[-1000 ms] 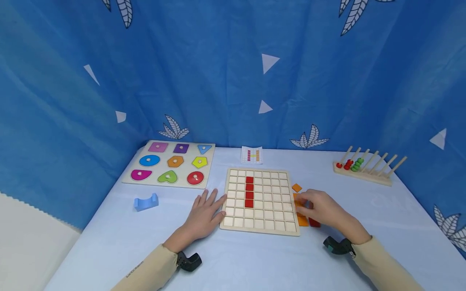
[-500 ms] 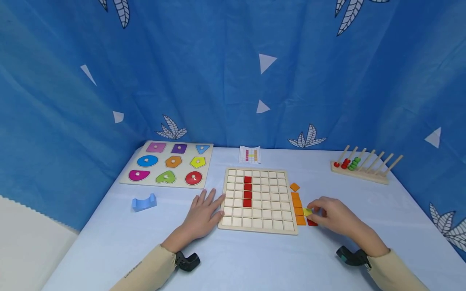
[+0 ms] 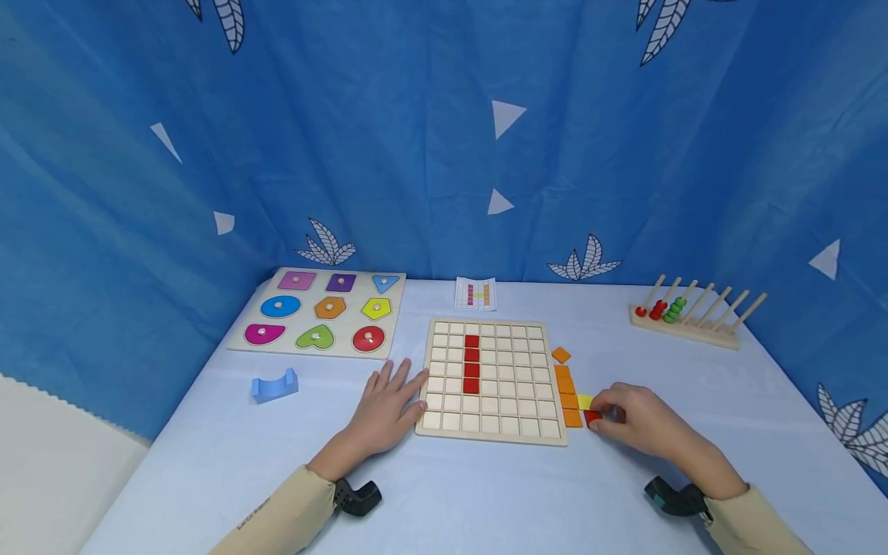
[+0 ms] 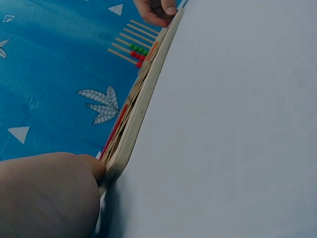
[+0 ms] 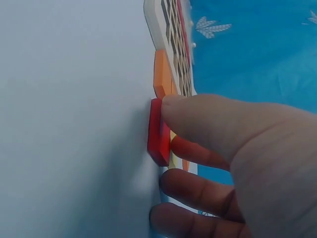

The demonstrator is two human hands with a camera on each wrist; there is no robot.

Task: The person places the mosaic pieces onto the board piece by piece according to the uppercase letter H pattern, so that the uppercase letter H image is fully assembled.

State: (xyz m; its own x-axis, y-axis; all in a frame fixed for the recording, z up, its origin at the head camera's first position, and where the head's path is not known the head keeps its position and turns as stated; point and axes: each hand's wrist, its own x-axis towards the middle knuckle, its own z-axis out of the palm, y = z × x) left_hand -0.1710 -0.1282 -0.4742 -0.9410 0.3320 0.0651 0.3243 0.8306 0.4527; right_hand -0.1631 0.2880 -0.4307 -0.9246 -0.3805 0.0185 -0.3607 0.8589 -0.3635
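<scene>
A wooden grid board point(image 3: 491, 441) lies flat in the middle of the table, with a column of red square tiles point(image 3: 472, 355) set in its cells. My left hand point(image 3: 385, 410) rests with its fingers spread on the board's left edge. To the right of the board, my right hand point(image 3: 640, 418) has thumb and index finger at a red tile point(image 5: 156, 134) on the table and pinches it. Just beyond that tile lies a yellow tile point(image 3: 584, 401), partly covered by the fingers. A row of orange tiles point(image 3: 566, 395) lines the board's right edge.
A small pattern card point(image 3: 475, 294) lies behind the board. At the back left is a shape puzzle point(image 3: 315, 308), with a blue curved block point(image 3: 274, 386) in front of it. A wooden peg rack with beads point(image 3: 685, 327) stands at the back right, before a blue curtain point(image 3: 388, 139).
My right hand has moved right from the orange tiles, past the yellow tile, to the red tile beside it. The orange and yellow tiles have come into view. My left hand stays put.
</scene>
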